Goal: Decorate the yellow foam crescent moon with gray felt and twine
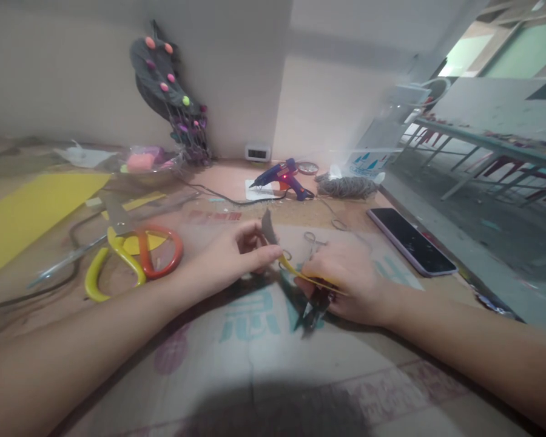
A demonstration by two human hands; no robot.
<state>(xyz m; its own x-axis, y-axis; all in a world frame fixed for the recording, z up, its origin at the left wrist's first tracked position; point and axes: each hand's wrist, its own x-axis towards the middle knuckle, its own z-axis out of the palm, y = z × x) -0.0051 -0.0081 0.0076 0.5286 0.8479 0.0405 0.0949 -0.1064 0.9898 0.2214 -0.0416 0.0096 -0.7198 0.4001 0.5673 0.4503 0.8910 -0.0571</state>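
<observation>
My left hand [236, 255] is closed in a pinch, thumb against fingers. It grips one end of a thin yellow strip [291, 267], and a grey leaf-shaped tip [268, 227] sticks up above its fingers. The strip runs across to my right hand [350, 279], whose fingers are curled round its other part. Below the right fingers hangs a blurred dark piece with shiny points [313, 315]; its kind is not clear. Behind the right hand, a small grey wire-like loop [310, 238] lies on the printed cardboard [264, 376].
Yellow-and-orange-handled scissors [141, 261] lie at left beside a yellow sheet [22, 212]. A lit blue glue gun [279, 176] stands at the back, near grey yarn [348, 187] and a small digital clock [257, 152]. A phone [412, 241] lies right. A decorated grey crescent [161, 79] leans on the wall.
</observation>
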